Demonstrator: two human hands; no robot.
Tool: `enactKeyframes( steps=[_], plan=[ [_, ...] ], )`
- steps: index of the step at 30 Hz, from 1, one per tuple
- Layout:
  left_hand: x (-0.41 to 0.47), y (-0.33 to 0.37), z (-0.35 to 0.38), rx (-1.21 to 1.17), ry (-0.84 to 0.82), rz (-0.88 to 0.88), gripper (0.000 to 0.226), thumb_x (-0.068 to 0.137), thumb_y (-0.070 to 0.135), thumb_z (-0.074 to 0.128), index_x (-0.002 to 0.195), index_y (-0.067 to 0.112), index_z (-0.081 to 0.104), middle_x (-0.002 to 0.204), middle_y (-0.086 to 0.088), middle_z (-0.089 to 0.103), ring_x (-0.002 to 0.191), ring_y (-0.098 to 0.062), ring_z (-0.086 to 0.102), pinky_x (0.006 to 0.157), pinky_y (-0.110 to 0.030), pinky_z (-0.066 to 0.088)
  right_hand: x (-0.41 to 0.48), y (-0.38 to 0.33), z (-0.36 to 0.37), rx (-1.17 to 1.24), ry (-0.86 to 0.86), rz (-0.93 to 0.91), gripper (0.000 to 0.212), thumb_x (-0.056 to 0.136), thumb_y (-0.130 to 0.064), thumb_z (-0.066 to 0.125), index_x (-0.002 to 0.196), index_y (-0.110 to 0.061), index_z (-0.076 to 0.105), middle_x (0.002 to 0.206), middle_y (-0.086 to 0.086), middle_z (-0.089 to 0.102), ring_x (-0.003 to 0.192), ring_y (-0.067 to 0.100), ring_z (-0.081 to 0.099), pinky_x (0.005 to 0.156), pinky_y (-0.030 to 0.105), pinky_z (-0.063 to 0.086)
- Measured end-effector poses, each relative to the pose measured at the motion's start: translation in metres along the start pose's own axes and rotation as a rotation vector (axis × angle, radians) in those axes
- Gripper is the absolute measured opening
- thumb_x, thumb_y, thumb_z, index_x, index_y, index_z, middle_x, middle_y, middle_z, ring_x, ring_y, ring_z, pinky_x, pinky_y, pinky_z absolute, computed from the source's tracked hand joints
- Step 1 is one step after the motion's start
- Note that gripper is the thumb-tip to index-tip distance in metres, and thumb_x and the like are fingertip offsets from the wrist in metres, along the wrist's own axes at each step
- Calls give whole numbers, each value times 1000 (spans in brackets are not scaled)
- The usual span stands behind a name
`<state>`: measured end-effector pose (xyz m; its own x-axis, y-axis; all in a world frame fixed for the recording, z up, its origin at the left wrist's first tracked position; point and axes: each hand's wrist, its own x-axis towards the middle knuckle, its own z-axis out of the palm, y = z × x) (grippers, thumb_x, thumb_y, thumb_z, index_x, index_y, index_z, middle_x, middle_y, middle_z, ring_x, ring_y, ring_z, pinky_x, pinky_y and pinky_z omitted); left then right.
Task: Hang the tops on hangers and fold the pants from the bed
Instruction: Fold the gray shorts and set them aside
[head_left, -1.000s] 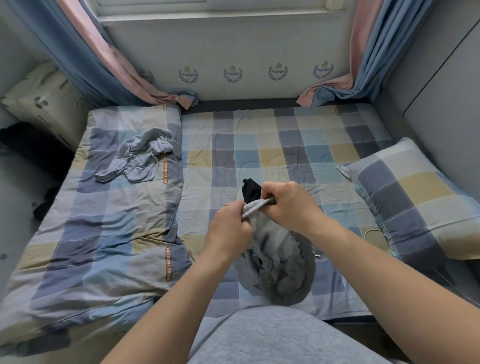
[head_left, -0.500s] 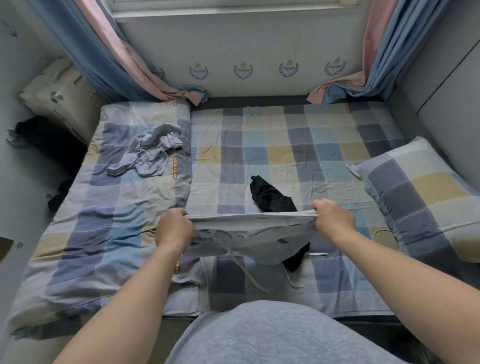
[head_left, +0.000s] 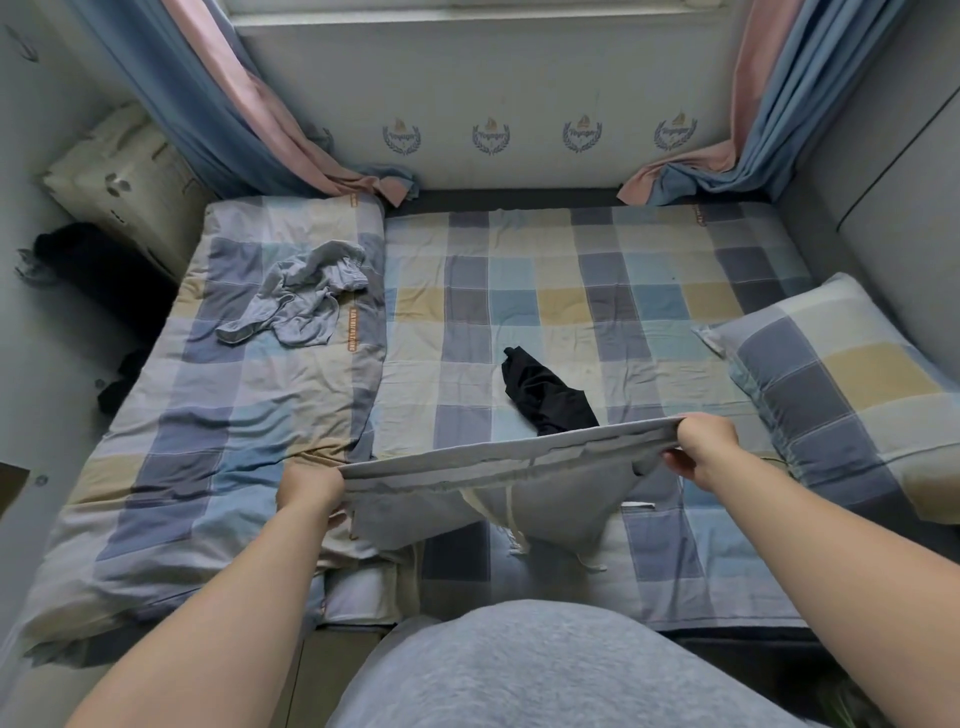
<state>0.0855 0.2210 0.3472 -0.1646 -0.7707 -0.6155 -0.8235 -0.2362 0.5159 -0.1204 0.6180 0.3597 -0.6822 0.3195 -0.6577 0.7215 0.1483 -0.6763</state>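
Your left hand (head_left: 310, 491) and right hand (head_left: 701, 447) curl round opposite ends of the waistband of the light grey drawstring cotton pants (head_left: 493, 499), stretching it taut above the checked bed (head_left: 571, 291). Left of the pants lies a folded checked quilt (head_left: 208, 441); right, a checked pillow (head_left: 857, 384); beyond-left, a crumpled grey top (head_left: 306, 301); just behind, a black garment (head_left: 550, 400).

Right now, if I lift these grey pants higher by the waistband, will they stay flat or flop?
Probably flop: only the waistband, pulled taut between the left hand and right hand, looks straight, while the grey pants sag beneath it. Likely light, since two simple grips hold them up. The drawstrings dangle loose and may swing or snag.
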Motion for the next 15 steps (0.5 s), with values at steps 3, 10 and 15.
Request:
enactKeyframes(
  steps=[3,10,15],
  plan=[
    [0,-7,3,-285,-61,-167,16,97,-5,47,110,4,48,99,-25,57,74,-38,62,41,-47,56,0,8,-3,-138,7,-72,33,92,-1,38,88,-16,67,100,16,64,75,31,63,34,20,43],
    [3,-23,-2,-469,-335,-496,25,103,3,39,83,2,53,75,-11,51,38,-17,55,28,-16,39,1,9,-7,46,-94,193,41,98,1,32,80,-13,65,63,9,56,26,8,48,27,11,29],
    [-11,-6,2,-773,-299,-405,31,94,-9,24,79,0,49,79,-14,46,69,-21,48,44,-22,55,-11,6,-3,237,-262,275,29,97,9,28,86,0,53,71,18,64,38,19,64,46,27,54]
  ],
)
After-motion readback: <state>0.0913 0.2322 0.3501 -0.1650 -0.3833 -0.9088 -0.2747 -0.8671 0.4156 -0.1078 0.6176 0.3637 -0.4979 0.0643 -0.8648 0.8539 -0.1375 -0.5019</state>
